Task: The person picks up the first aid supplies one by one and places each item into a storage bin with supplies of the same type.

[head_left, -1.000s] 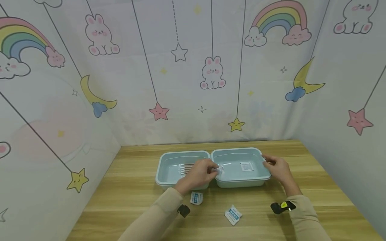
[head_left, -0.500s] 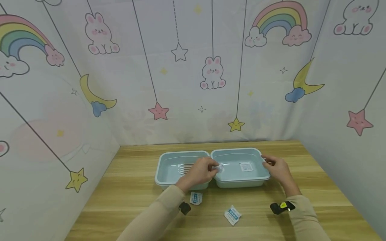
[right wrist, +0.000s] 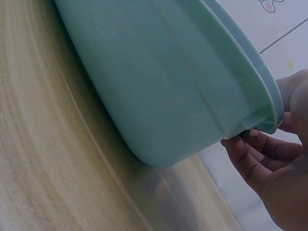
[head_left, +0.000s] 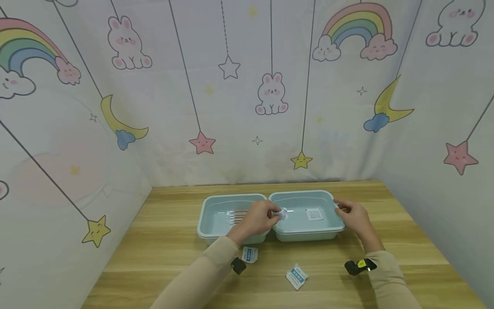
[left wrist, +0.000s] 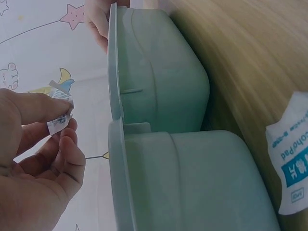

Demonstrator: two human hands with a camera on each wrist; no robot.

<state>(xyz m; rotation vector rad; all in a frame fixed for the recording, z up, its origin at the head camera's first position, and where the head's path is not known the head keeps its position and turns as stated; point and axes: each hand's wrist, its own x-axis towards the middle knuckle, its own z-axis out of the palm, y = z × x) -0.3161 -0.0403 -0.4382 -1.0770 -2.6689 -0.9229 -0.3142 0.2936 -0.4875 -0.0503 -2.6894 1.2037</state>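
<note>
Change since earlier frame: left hand (head_left: 256, 221) with its small packet (head_left: 282, 213) has shifted slightly toward the far side, from the shared tray rim to just over the right tray's left edge; right hand position is unchanged.
Left hand: thumb and fingertips pinch the small packet, a crumpled white sachet with blue print, as the left wrist view (left wrist: 60, 113) confirms.
Small packet position: held in the air above the left edge of the right tray (head_left: 308, 231), close to the seam between both trays.
Right hand: the right hand (head_left: 355, 219) grips the right rim of the right tray; fingers curl under the rim in the right wrist view (right wrist: 269, 163).
Left tray: the left tray (head_left: 210, 223) touches the right tray side by side at the middle of the counter (head_left: 173, 257); thin sticks (head_left: 236, 215) lie inside it.
Right tray content: one flat white sachet (head_left: 314, 214) lies on the tray floor.
Counter, near side: two more sachets lie apart from the trays, one (head_left: 249, 254) just beside the left sleeve, one (head_left: 296, 276) nearer the centre.
</note>
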